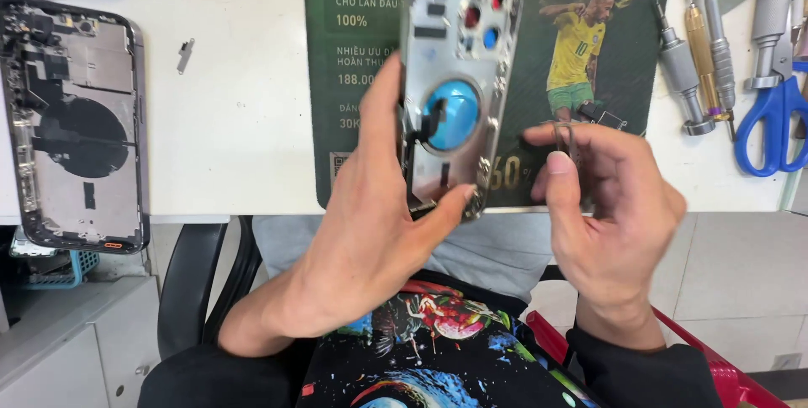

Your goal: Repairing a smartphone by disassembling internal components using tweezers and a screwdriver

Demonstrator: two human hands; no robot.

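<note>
Phone rear housing [459, 80], silver with a blue ring at its centre, stands nearly upright above the table edge [252, 206], clamped in your left hand [370, 231] between thumb and forefinger. Your right hand [610, 206] pinches a thin, small metal strip [572, 143] just beside the housing, apart from it. At far left a second opened phone [76, 122] lies flat, its inner parts exposed. A green mat [370, 80] lies behind; screwdrivers [699, 55] and blue scissors [774, 113] rest at right.
</note>
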